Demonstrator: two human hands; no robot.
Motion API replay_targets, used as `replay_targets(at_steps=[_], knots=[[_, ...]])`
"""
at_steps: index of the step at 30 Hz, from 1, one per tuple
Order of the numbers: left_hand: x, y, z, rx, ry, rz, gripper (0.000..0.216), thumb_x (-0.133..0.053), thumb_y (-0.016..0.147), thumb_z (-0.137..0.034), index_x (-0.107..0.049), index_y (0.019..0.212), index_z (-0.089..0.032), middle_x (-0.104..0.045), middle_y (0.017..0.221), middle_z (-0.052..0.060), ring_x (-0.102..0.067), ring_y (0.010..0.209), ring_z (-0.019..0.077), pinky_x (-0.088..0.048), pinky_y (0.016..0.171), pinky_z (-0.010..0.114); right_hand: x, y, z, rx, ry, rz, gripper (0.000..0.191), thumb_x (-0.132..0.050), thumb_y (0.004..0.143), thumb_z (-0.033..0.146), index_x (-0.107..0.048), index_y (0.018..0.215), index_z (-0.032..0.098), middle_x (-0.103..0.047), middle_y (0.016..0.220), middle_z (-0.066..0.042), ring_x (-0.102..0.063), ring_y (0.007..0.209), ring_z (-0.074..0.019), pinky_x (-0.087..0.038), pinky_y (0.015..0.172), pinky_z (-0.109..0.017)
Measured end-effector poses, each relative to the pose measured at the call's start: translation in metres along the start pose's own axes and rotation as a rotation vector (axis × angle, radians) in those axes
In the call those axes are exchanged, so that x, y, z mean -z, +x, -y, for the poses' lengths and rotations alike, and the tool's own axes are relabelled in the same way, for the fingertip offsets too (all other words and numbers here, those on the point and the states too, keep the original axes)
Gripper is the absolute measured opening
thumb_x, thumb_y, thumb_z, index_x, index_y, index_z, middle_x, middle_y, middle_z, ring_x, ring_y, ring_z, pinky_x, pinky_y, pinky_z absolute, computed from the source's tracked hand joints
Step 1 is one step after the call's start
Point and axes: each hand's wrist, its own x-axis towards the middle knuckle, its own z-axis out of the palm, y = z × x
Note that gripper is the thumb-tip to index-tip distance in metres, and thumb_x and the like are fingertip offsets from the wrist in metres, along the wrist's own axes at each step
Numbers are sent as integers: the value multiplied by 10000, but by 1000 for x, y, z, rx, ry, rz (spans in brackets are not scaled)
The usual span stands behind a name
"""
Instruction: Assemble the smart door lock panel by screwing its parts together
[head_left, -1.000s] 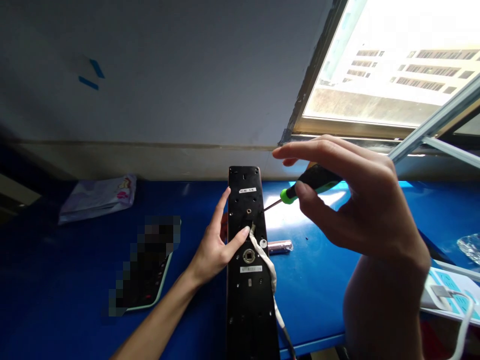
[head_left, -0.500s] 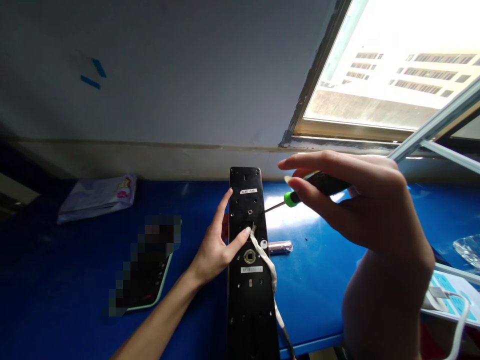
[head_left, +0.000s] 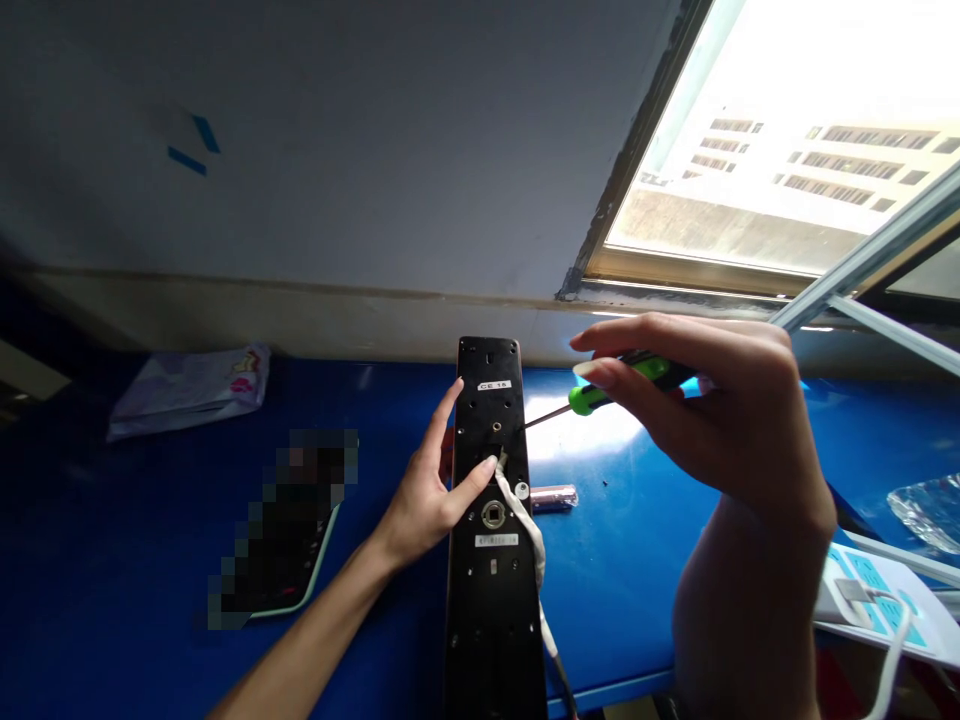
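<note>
A long black door lock panel [head_left: 491, 610] with screw holes, a square spindle hole and white labels stands in front of me. My left hand [head_left: 431, 500] grips its left edge, the thumb pressed on the face beside a white-sleeved cable [head_left: 529, 530]; the other fingers are partly hidden behind. Between the thumb and fingers of my right hand [head_left: 720, 400] is a green and black screwdriver [head_left: 589, 398]. Its thin shaft slants down leftward, with the tip at the panel's right edge; whether it sits in a screw cannot be told.
The blue table [head_left: 600, 590] carries a phone [head_left: 300, 540] with a light green edge at left and a plastic packet [head_left: 191, 390] behind it. A shiny cylinder [head_left: 555, 498] lies just right of the panel. Farther right are a power strip [head_left: 885, 600] with a plugged cable, clear plastic [head_left: 930, 510] and metal bars [head_left: 862, 260].
My right hand has turned the screwdriver, so more green shows on its handle. The fingers have shifted slightly. The left hand keeps its grip, and the view has moved a little.
</note>
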Motion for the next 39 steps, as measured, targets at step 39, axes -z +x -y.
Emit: replay_targets(at_steps=[39], knots=[[3,-1,-4,17,68,20,926,-710,976,-385,-152,1715,-342,-754,1321,88,-775,1158,321,-662,1016,502,7,-1,-6,-77,61,53,200,-697,967,215,-749,1159,237,-823,1007,-26,-776,797,-179,-616,660,-326]])
